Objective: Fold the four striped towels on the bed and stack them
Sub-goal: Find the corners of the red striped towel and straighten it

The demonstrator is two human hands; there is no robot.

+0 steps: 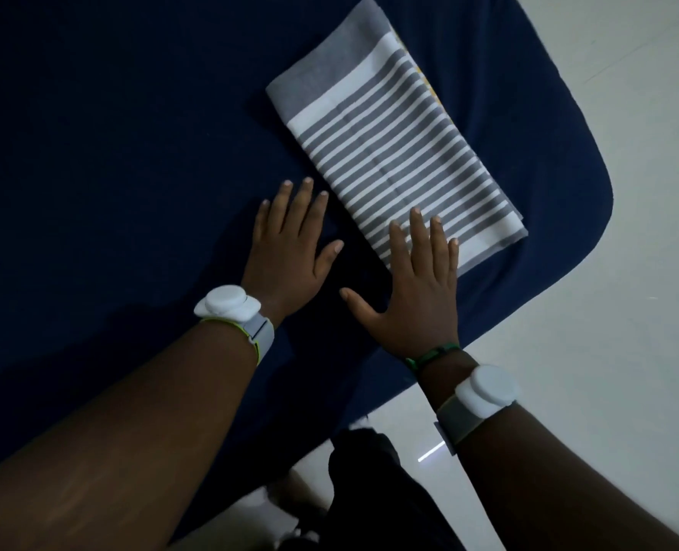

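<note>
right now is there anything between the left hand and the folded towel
No. In the head view only bare dark blue bed sheet separates the left hand from the striped towel.

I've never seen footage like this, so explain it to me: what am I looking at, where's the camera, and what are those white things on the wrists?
There is no machine here, just a person filmed by a camera worn on the head, looking down. Both hands lie flat and open, holding nothing. The left hand rests on the dark blue bed. The right hand has its fingertips on a folded grey and white striped towel. A sliver of yellow peeks from beneath it. Each wrist carries a white round device on a strap; its purpose isn't shown.
</note>
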